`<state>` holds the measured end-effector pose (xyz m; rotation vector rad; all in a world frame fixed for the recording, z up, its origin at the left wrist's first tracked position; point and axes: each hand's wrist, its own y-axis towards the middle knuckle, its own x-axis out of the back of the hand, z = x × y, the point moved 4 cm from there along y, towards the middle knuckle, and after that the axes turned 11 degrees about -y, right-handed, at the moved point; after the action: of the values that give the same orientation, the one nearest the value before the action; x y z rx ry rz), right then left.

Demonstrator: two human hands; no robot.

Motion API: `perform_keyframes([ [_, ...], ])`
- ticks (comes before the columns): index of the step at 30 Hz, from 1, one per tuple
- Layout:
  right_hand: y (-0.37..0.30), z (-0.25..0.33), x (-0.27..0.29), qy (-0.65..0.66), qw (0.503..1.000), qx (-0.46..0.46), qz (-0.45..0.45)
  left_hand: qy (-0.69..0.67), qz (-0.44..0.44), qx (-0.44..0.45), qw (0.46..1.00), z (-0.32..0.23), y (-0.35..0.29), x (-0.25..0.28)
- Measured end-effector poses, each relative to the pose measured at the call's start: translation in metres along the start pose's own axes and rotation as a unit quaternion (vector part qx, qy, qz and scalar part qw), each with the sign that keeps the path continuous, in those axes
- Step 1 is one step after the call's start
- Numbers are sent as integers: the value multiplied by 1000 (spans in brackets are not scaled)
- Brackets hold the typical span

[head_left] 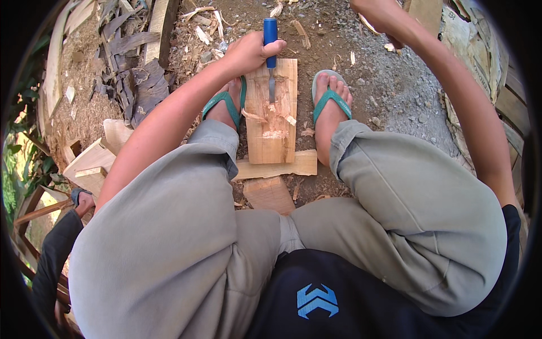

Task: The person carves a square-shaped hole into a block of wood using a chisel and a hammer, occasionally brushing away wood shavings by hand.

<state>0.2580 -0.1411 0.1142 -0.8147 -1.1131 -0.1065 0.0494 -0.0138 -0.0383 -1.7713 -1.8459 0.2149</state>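
Note:
My left hand (247,55) is closed round the blue handle of a chisel (271,34). The chisel stands with its metal blade pointing toward me, its tip in a rough, chipped recess of a pale wooden block (271,148). Loose curls and chips of wood lie on the block around the cut. Off to the right, my right hand (381,17) is raised at the top edge of the picture, its fingers curled. The frame cuts it off, so whatever it grips is hidden.
Under the block's near end lies a flat wooden offcut (305,164), with another wood piece (268,195) closer in. My sandalled feet flank the block. Bark strips (132,85) and boards (90,161) lie left. Another person's foot (84,200) shows far left.

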Motion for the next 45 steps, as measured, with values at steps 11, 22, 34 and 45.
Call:
perform_keyframes([
  [11, -10, 5, -26, 9, 1000, -21, 0, 39, -10, 38, 998, 0, -18, 7],
  [22, -22, 19, -41, -52, 983, 1, 178, 61, -75, 71, 993, -18, -27, 7],
  [34, -19, -16, 14, 103, 990, -91, 16, -61, 21, -94, 994, -47, -68, 8],
  [45, -11, 8, -34, 25, 997, 14, 78, 47, -38, 17, 998, 1, -17, 6],
])
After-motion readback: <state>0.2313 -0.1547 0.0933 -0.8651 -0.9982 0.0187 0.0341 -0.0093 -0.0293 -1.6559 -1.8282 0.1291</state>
